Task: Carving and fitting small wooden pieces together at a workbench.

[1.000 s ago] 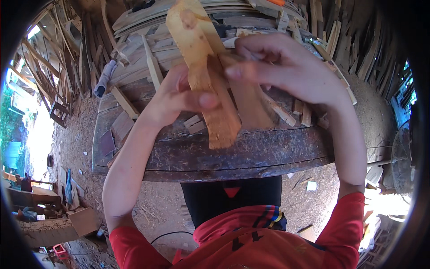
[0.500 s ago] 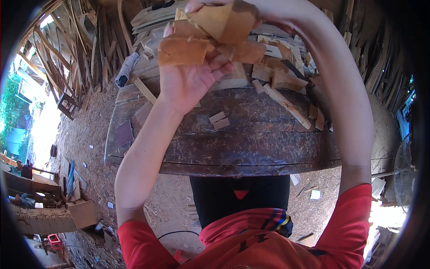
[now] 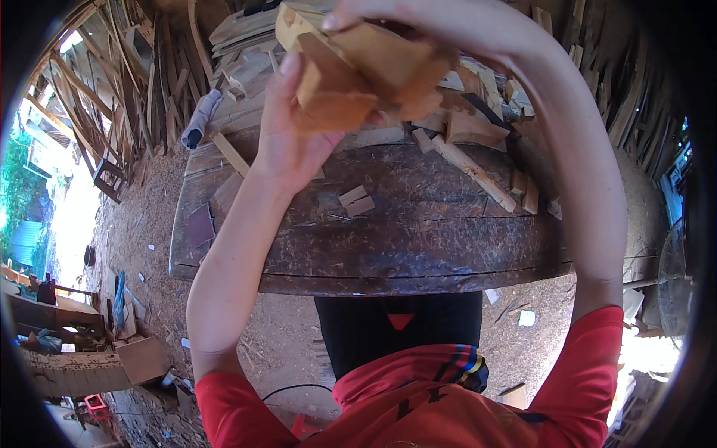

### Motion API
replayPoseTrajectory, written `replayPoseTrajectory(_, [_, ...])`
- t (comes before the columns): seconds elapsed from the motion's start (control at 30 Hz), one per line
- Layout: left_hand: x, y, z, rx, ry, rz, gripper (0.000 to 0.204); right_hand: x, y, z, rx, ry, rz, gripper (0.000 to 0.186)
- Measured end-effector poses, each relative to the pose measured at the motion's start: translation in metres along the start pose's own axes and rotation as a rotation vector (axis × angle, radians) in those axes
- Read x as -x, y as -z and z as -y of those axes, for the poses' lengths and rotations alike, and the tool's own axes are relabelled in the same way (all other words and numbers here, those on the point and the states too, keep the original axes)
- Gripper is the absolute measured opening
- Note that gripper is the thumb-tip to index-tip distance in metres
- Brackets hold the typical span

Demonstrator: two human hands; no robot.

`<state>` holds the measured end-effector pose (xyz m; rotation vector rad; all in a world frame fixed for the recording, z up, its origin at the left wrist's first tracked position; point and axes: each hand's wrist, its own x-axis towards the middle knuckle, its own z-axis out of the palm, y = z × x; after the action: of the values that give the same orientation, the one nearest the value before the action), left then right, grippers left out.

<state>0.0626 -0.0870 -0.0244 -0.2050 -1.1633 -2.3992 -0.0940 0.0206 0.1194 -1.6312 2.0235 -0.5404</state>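
Observation:
Over the far part of the workbench (image 3: 418, 257) I hold up an angular light-brown wooden piece (image 3: 381, 56) with several flared, block-like parts. My left hand (image 3: 287, 145) supports it from the near left, thumb up along its side; the other fingers are mostly hidden behind it. From the far side my right hand (image 3: 370, 10) reaches over, its thumb on the top edge; most of its fingers are out of sight. The piece's lower and right edges are blurred. Two small wood blocks (image 3: 356, 200) lie on the bench below.
A dark red-brown sheet (image 3: 200, 225) lies at the bench's left edge, near a wooden strip (image 3: 231, 154) and a pale rolled bundle (image 3: 202, 118). To the right are a long wood stick (image 3: 474, 173) and several offcuts (image 3: 476, 128). Planks (image 3: 175, 89) lean at the back left.
The wooden piece has turned in my hands and tilted, with its near part lower. My left fingers, spread beneath it before, are now mostly behind it. My left hand has shifted slightly left.

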Motion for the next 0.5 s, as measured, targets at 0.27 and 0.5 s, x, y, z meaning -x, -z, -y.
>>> replayPoseTrajectory(0.27, [0.003,-0.020,-0.002,-0.664,-0.009,0.105,0.057,0.042,-0.008,-0.072,-0.139,0.223,0.061,0.033])
replayPoseTrajectory(0.5, [0.005,-0.041,0.003,-1.262,0.057,0.091,0.080,0.067,-0.023,-0.094,-0.035,0.244,0.116,0.037])
